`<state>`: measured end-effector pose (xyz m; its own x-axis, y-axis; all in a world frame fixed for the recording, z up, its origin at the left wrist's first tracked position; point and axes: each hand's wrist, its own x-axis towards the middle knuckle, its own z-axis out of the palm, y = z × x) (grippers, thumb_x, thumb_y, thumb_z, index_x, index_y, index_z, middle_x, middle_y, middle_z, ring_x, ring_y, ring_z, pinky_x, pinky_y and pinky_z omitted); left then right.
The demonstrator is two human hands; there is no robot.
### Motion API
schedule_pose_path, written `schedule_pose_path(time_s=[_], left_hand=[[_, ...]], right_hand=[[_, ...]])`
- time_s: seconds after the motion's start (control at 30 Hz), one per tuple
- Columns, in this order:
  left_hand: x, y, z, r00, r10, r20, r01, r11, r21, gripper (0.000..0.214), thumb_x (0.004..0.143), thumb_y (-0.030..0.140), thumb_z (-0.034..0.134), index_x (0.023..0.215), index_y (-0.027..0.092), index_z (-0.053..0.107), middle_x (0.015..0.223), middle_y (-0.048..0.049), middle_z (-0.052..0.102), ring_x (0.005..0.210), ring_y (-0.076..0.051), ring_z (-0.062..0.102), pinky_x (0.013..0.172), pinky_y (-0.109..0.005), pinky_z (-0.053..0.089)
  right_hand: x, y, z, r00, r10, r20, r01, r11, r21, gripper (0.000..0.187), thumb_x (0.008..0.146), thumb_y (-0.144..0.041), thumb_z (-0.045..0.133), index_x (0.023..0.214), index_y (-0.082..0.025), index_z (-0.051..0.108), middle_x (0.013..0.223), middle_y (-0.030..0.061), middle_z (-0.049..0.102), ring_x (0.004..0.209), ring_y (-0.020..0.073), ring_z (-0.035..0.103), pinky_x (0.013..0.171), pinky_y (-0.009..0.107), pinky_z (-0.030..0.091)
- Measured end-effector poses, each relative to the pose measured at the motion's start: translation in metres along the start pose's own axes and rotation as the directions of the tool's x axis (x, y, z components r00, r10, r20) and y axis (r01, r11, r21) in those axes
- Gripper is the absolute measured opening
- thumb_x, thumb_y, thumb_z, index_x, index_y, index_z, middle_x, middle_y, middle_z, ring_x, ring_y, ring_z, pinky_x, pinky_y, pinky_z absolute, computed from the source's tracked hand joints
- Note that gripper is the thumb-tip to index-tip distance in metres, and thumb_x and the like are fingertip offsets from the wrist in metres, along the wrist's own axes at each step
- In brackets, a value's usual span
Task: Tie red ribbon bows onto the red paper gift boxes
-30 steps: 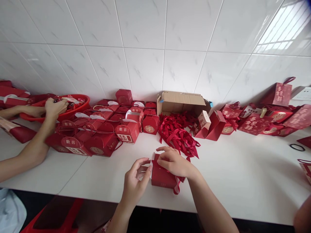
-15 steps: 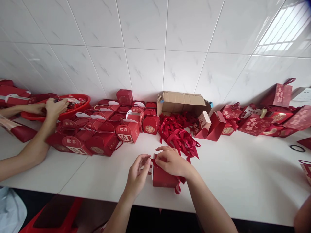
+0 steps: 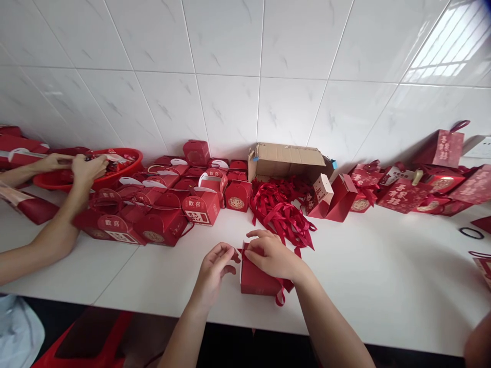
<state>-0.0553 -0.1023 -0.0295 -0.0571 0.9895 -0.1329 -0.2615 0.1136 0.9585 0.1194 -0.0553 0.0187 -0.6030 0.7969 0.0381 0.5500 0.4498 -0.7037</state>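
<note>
Close to the table's front edge lies a small red gift box, with a red ribbon looping out at its lower right. My right hand rests over the upper part of this box, its thumb and fingers closed on it near the left edge. My left hand is just left of the box, thumb and forefinger pinched on what looks like the ribbon's end. The exact grip of the right fingertips is partly hidden. Beyond the box spreads a tangled pile of red ribbons.
An open cardboard box stands behind the ribbons. Rows of red boxes fill the left; tied boxes sit at the right. Another person's hands are over a red basin. A black ring lies on the white table.
My left hand has closed from spread fingers into a pinch beside the box and shifted slightly left. My right hand and the box have barely moved. The other person's far hand has risen from the basin.
</note>
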Motion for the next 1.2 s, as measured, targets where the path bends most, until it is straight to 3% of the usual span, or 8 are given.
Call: schedule_pose_path(time_s=[0.2, 0.4, 0.67, 0.87, 1.0, 1.2], left_hand=[[0.003, 0.005, 0.003, 0.999, 0.041, 0.026, -0.044, 0.990, 0.131, 0.031, 0.085, 0.046, 0.054, 0.073, 0.018, 0.052, 0.074, 0.0001, 0.050, 0.072, -0.013, 0.050, 0.054, -0.020, 0.042], [0.006, 0.004, 0.003, 0.994, 0.076, 0.085, -0.098, 0.952, 0.290, 0.026, 0.083, 0.041, 0.058, 0.074, 0.017, 0.055, 0.070, 0.0012, 0.050, 0.067, -0.011, 0.046, 0.058, -0.021, 0.040], [0.007, -0.006, -0.017, 0.996, 0.070, -0.047, -0.050, 0.941, 0.334, 0.025, 0.082, 0.041, 0.058, 0.073, 0.017, 0.054, 0.069, 0.0005, 0.052, 0.070, -0.013, 0.049, 0.065, -0.023, 0.040], [0.007, 0.005, 0.002, 0.992, 0.080, 0.095, -0.108, 0.936, 0.336, 0.028, 0.088, 0.043, 0.048, 0.078, 0.018, 0.053, 0.074, 0.0001, 0.052, 0.073, -0.013, 0.050, 0.068, -0.024, 0.041], [0.000, 0.012, 0.010, 0.973, 0.163, 0.163, -0.219, 0.878, 0.427, 0.022, 0.085, 0.038, 0.056, 0.076, 0.019, 0.049, 0.073, 0.0025, 0.047, 0.069, -0.011, 0.048, 0.066, -0.022, 0.040], [-0.009, 0.012, 0.007, 0.977, 0.204, 0.060, -0.210, 0.882, 0.422, 0.019, 0.080, 0.033, 0.062, 0.090, 0.019, 0.053, 0.084, -0.0010, 0.059, 0.081, -0.015, 0.058, 0.075, -0.025, 0.047]], right_hand=[[-0.001, -0.002, -0.003, 1.000, -0.013, 0.026, 0.012, 0.999, 0.042, 0.023, 0.089, -0.029, 0.047, 0.077, -0.021, 0.065, 0.124, 0.0090, 0.058, 0.126, 0.0242, 0.042, 0.101, 0.045, 0.030], [-0.004, -0.001, -0.005, 1.000, 0.000, 0.007, -0.001, 0.998, 0.064, 0.024, 0.088, -0.029, 0.049, 0.071, -0.020, 0.063, 0.123, 0.0090, 0.058, 0.127, 0.0245, 0.042, 0.101, 0.044, 0.031], [-0.013, 0.005, -0.014, 0.999, 0.042, -0.011, -0.040, 0.989, 0.145, 0.025, 0.088, -0.029, 0.050, 0.067, -0.018, 0.058, 0.127, 0.0104, 0.053, 0.129, 0.0232, 0.040, 0.098, 0.041, 0.036], [-0.010, 0.002, -0.009, 0.999, 0.042, 0.009, -0.042, 0.995, 0.092, 0.021, 0.086, -0.028, 0.050, 0.073, -0.019, 0.063, 0.130, 0.0104, 0.053, 0.129, 0.0259, 0.039, 0.100, 0.045, 0.033], [-0.010, 0.003, -0.009, 0.999, 0.050, 0.020, -0.052, 0.993, 0.103, 0.020, 0.084, -0.026, 0.052, 0.069, -0.018, 0.063, 0.128, 0.0111, 0.054, 0.130, 0.0255, 0.037, 0.100, 0.044, 0.033], [-0.009, 0.001, -0.015, 0.998, 0.037, 0.041, -0.044, 0.986, 0.164, 0.025, 0.083, -0.023, 0.050, 0.060, -0.018, 0.060, 0.116, 0.0100, 0.061, 0.129, 0.0243, 0.039, 0.099, 0.041, 0.036]])
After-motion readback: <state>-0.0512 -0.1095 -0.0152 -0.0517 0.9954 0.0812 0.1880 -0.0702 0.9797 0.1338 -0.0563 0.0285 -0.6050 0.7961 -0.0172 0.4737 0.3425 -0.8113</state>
